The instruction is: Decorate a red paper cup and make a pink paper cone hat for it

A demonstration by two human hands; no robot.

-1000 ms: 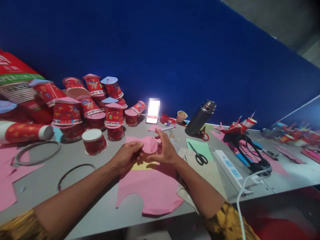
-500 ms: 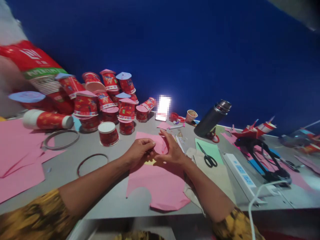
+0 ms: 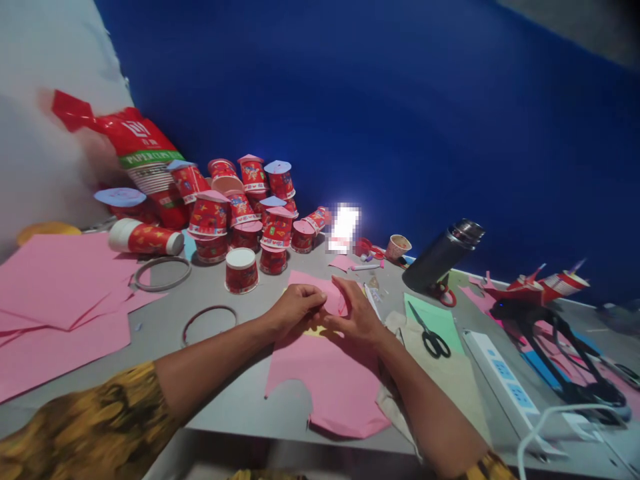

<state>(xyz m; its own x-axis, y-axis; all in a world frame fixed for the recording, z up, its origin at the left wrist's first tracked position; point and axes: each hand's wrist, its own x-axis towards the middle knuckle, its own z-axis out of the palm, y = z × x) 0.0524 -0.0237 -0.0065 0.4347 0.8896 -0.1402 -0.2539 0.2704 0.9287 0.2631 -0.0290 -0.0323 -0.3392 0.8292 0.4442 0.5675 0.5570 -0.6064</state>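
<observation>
A small pink paper piece (image 3: pixel 334 297) is between my hands, above a larger cut pink sheet (image 3: pixel 340 380) lying on the grey table. My left hand (image 3: pixel 299 311) pinches the piece's left edge with thumb and fingers together. On its right side my right hand (image 3: pixel 353 311) curves round it, thumb and fingers apart; whether the fingertips touch the paper is unclear. A bit of yellow (image 3: pixel 316 331) shows under the hands. Black-handled scissors (image 3: pixel 435 343) lie to the right on green paper (image 3: pixel 440 319).
Red paper cups (image 3: pixel 210 217) with cone tops are piled at the back left. Pink sheets (image 3: pixel 65 280) lie at left, near two rings (image 3: pixel 163 273). On the right are a dark flask (image 3: pixel 443 257), a power strip (image 3: pixel 505 383) and a black strapped object (image 3: pixel 535 333).
The whole view has shifted, so the table's things appear further right and slightly lower. My hands keep nearly the same pose round the small pink piece.
</observation>
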